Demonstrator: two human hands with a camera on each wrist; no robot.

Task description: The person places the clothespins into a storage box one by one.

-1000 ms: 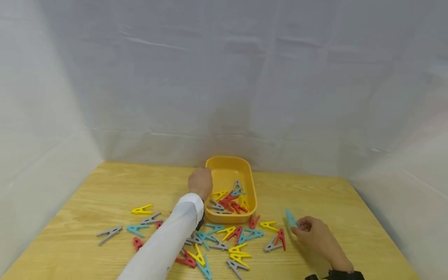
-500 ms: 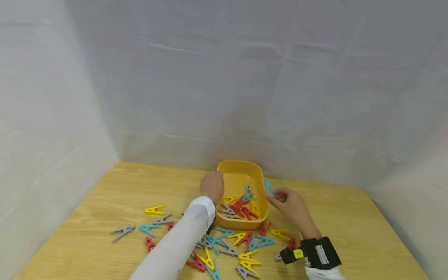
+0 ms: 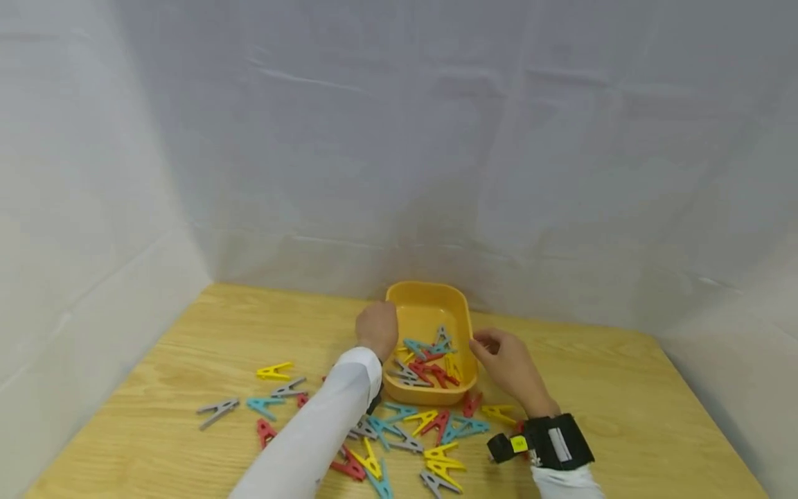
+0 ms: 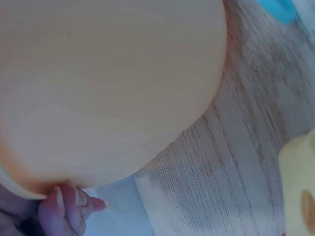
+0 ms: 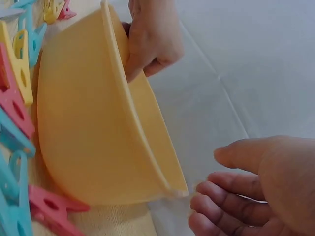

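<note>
Head view: yellow plastic tub (image 3: 430,308) stands at the far middle of the tabletop (image 3: 187,346), holding a mix of clothespins (image 3: 430,360). Left hand (image 3: 377,330) grips the tub's left rim, fingers curled over the edge. Right hand (image 3: 508,360) sits just beside the right rim, fingers loosely curled, holding nothing. Loose clothespins (image 3: 405,433) in red, yellow, blue and grey lie scattered on the near side of the tub.

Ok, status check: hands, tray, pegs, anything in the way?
Left hand grips yellow tray rim. Right hand empty, fingers loosely curled beside tray's right edge. Blue peg lies in tray atop others. Loose pegs scattered on table in front; nothing blocking.
</note>
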